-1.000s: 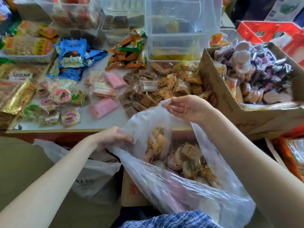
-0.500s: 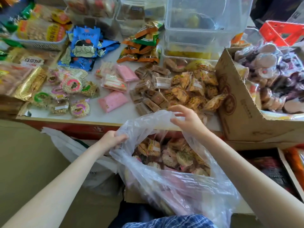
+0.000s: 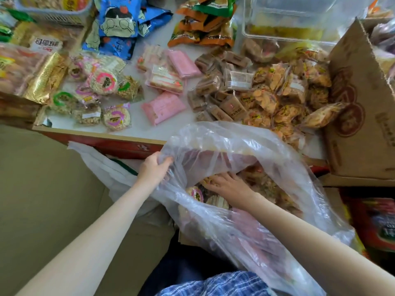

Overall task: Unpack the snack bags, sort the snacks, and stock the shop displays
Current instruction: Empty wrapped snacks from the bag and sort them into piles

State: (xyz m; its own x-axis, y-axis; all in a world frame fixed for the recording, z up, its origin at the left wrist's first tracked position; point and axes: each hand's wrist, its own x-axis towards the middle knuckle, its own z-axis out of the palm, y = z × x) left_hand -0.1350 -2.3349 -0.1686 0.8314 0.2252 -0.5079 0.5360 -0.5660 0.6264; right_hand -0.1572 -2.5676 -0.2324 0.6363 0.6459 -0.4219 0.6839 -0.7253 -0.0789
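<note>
A big clear plastic bag (image 3: pixel 245 146) full of wrapped snacks lies below the table's front edge. My left hand (image 3: pixel 152 167) grips the bag's left rim and holds it open. My right hand (image 3: pixel 228 183) is inside the bag, fingers spread on the wrapped snacks (image 3: pixel 213 199); whether it holds one is hidden. Sorted snacks lie on the white table (image 3: pixel 136 124): round rice cakes (image 3: pixel 103 82), pink packets (image 3: pixel 163 107), brown bars (image 3: pixel 222 92), golden crisp packs (image 3: pixel 284 97).
A cardboard box (image 3: pixel 359 116) stands at the right on the table. Behind are a clear plastic tub (image 3: pixel 288 20), blue snack bags (image 3: pixel 119 24) and orange packs (image 3: pixel 203 24). A white bag (image 3: pixel 106 167) hangs under the table edge. A red box (image 3: pixel 376 223) sits at lower right.
My right hand let go of the bag's far rim and went down into the bag onto the snacks. My left hand kept its grip on the rim. The view tilted down.
</note>
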